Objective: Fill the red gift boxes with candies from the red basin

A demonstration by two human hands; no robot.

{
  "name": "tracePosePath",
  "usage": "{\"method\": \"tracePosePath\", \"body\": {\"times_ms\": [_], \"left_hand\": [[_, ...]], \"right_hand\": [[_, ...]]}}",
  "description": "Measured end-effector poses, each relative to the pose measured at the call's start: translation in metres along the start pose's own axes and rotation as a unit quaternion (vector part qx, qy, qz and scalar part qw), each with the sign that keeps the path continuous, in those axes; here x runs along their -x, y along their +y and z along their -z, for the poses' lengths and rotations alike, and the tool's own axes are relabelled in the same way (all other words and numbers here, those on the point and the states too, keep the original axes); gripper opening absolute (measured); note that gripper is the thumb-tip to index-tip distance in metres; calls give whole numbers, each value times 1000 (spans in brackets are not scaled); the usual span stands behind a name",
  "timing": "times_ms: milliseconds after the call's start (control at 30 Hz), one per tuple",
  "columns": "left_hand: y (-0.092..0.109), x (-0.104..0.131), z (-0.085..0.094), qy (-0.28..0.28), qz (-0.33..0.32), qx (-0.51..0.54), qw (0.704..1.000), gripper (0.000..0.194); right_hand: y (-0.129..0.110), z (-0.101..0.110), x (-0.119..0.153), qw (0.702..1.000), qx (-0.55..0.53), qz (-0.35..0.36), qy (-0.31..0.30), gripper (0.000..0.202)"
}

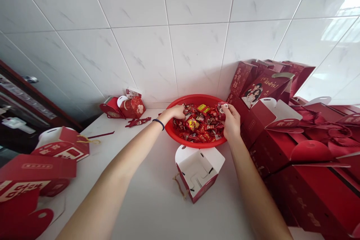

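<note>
A red plastic basket [197,144] full of wrapped candies [203,120] stands against the tiled wall. My left hand [177,112] reaches over its left side, fingers down among the candies; whether they hold one is hidden. At the right rim, my right hand [231,120] is closed on a red and white candy packet [223,108]. Below the basket, an open box [197,172], white inside and red outside, sits on the white table with nothing in it and a twine cord at its left.
Red boxes [303,191] and upright gift bags [258,86] crowd the right side. More red boxes [36,172] stand at the left edge. Small boxes [123,107] and red ribbon pieces [137,122] lie left of the basket by the wall.
</note>
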State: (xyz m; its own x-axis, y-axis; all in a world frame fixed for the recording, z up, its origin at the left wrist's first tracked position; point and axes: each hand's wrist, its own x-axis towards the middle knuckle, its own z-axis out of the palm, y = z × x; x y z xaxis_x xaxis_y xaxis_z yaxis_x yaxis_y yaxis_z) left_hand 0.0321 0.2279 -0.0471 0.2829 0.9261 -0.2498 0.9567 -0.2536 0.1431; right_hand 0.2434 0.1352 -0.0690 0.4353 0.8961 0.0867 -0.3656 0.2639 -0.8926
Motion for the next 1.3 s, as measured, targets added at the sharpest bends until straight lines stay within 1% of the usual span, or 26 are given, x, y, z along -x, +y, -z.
{"method": "tracePosePath", "body": {"times_ms": [133,200,233,267,367,433,600,667,800,900,1000,1167,1233,1300], "left_hand": [[-2,4,2,-40,-11,-27,999,40],[-4,6,1,-44,-17,-33,998,50],[-4,7,0,-44,-18,-34,998,50],[-5,8,-1,-43,-20,-33,998,47],[-6,9,-2,-44,-25,-19,999,23],[-7,11,-2,-48,-35,5,998,12],[-9,15,-2,-47,-72,96,992,7],[-10,15,-3,-37,-78,128,988,12],[-14,13,-5,-23,-74,157,984,33],[-16,11,-6,-27,-76,138,987,36],[-14,7,-7,-5,-74,100,992,37],[-11,-3,-10,82,-41,35,995,41],[-10,-7,-10,97,-31,13,995,40],[-10,-10,-9,92,-35,-3,995,46]], "right_hand": [[-2,-1,1,1000,-2,-6,2,33],[-3,-2,2,1000,-2,-7,3,32],[-3,-2,2,1000,-1,-6,4,32],[-3,-2,2,1000,1,-6,4,32],[-4,-2,3,1000,10,-12,4,31],[-4,-2,3,1000,15,-17,5,31],[-5,-2,4,1000,13,-23,-1,32],[-6,-3,5,999,2,-31,-6,32],[-6,-3,5,999,-10,-38,-9,31],[-7,-3,5,999,-12,-38,-7,29],[-7,-4,5,999,-10,-36,-5,27],[-6,-3,4,999,-12,-30,-2,27],[-4,-3,3,1000,-13,-26,-7,28],[-3,-3,2,1000,-13,-24,-12,29]]}}
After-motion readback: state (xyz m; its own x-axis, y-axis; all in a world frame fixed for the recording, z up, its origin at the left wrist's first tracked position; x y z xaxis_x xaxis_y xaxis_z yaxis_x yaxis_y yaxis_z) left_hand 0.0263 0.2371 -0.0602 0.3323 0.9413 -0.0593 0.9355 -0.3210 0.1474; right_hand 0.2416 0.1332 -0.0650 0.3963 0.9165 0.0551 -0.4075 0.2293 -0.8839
